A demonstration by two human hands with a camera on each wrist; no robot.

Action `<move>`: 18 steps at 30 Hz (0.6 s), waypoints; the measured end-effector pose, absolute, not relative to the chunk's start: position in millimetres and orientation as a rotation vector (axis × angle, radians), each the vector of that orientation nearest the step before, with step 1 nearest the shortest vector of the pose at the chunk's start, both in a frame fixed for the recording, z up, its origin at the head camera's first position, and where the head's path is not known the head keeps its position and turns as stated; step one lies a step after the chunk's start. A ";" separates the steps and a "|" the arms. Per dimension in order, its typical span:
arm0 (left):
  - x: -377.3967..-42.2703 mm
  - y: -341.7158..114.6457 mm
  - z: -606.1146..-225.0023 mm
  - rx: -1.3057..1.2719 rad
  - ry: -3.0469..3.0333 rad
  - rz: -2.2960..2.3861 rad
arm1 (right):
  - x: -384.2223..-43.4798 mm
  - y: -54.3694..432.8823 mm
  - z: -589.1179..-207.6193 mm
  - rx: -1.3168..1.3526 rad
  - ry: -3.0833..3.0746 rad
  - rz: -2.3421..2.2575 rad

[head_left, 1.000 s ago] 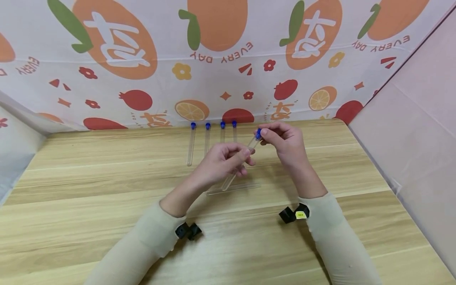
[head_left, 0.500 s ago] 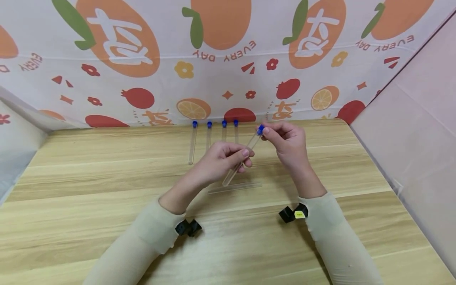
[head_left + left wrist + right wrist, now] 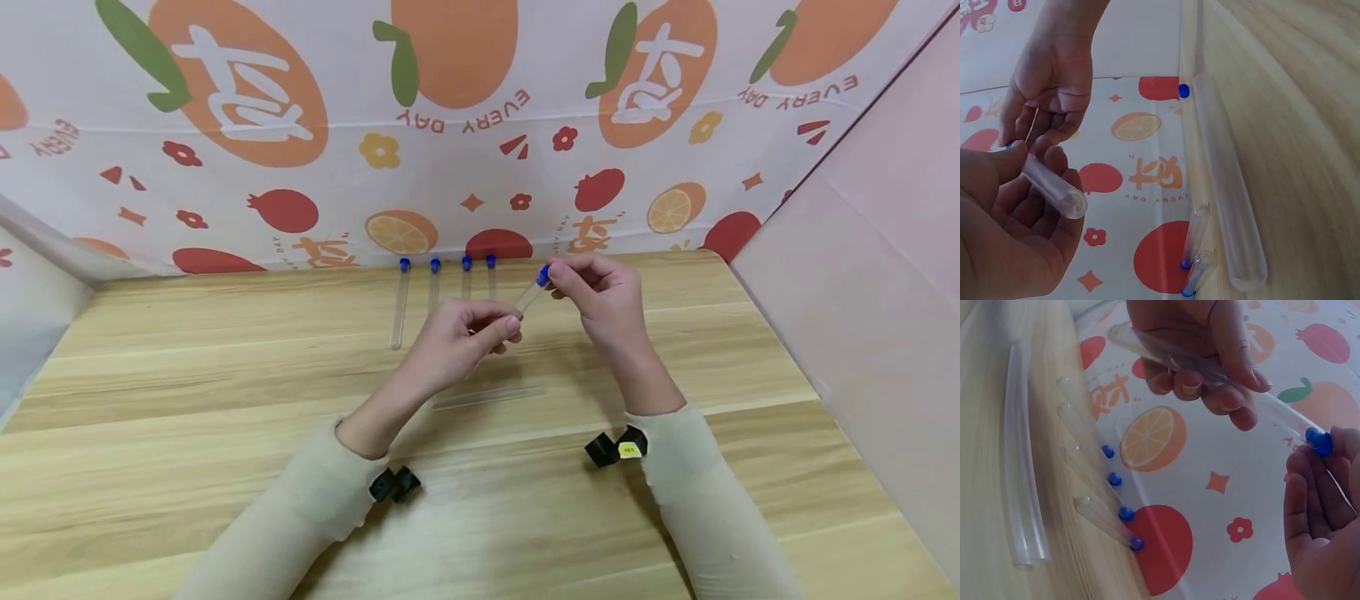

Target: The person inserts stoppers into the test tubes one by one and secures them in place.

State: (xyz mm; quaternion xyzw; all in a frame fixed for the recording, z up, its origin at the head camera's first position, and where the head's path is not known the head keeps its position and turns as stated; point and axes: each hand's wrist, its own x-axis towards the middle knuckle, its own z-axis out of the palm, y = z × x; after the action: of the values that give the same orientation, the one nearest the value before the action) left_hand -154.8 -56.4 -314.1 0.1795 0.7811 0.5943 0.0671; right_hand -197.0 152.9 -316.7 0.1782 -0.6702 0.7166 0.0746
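Note:
A clear test tube [image 3: 1282, 414] with a blue cap [image 3: 1319, 441] is held slanted above the table between both hands. My left hand [image 3: 468, 329] grips the tube's body, thumb on top; its rounded end [image 3: 1072, 204] sticks out in the left wrist view. My right hand [image 3: 603, 300] pinches the blue cap between thumb and fingers, and the cap sits at the tube's mouth. Below the hands, another clear tube [image 3: 491, 398] lies sideways on the table with no cap on it. A small separate blue cap [image 3: 1184, 91] shows beyond that tube's far end in the left wrist view.
Several blue-capped test tubes [image 3: 400, 308] lie in a row at the table's back edge, caps toward the fruit-print cloth [image 3: 450, 167]. The left hand partly covers some of them. A pale wall panel [image 3: 862, 275] borders the wooden table [image 3: 187, 450] on the right.
The held tube has tilted so its lower end now hides behind the left hand in the head view. Both hands keep their hold, with the left fingers slightly shifted.

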 end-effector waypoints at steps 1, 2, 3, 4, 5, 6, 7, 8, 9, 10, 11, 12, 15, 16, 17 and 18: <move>-154.6 -56.5 -314.3 0.540 2.362 1.791 | -196.9 153.1 -316.9 0.529 -2.012 2.129; -154.5 -56.4 -314.6 0.539 2.368 1.789 | -197.0 153.1 -317.4 0.529 -2.010 2.111; -154.4 -56.3 -314.7 0.537 2.378 1.785 | -197.0 153.1 -317.9 0.531 -2.008 2.099; -154.1 -56.0 -314.9 0.540 2.387 1.779 | -196.9 152.9 -318.6 0.531 -2.009 2.087; -153.8 -55.6 -315.1 0.538 2.402 1.770 | -196.6 152.4 -319.3 0.534 -2.008 2.077; -153.5 -55.1 -315.3 0.539 2.417 1.759 | -196.3 151.7 -319.9 0.538 -2.006 2.075; -153.4 -54.5 -315.5 0.542 2.434 1.747 | -195.8 150.9 -320.5 0.536 -2.006 2.073; -153.2 -54.0 -315.6 0.545 2.459 1.730 | -195.4 149.9 -321.1 0.535 -2.000 2.079; -152.9 -53.5 -315.8 0.551 2.483 1.711 | -194.7 148.9 -321.6 0.532 -1.999 2.081; -152.5 -53.1 -315.9 0.555 2.500 1.698 | -194.1 147.9 -322.0 0.532 -2.000 2.083; -152.2 -52.8 -316.2 0.553 2.509 1.691 | -193.5 147.0 -322.3 0.534 -2.001 2.086; -151.7 -52.6 -316.3 0.548 2.509 1.692 | -193.0 146.4 -322.5 0.534 -2.005 2.092; -150.5 -52.2 -317.0 0.531 2.470 1.721 | -191.9 146.8 -322.1 0.519 -2.049 2.072; -150.2 -52.2 -317.4 0.521 2.447 1.738 | -191.7 147.6 -321.6 0.513 -2.071 2.055; -150.0 -52.3 -317.7 0.510 2.430 1.752 | -191.6 148.7 -320.8 0.508 -2.093 2.040; -149.6 -52.4 -317.8 0.502 2.416 1.762 | -191.5 149.9 -320.0 0.502 -2.117 2.019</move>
State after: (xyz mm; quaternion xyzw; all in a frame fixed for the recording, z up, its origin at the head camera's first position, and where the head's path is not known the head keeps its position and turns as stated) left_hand -149.6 -52.4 -317.8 0.1654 0.7956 0.5802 0.0545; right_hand -191.5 149.9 -320.0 0.1685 -0.7106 0.6776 0.0866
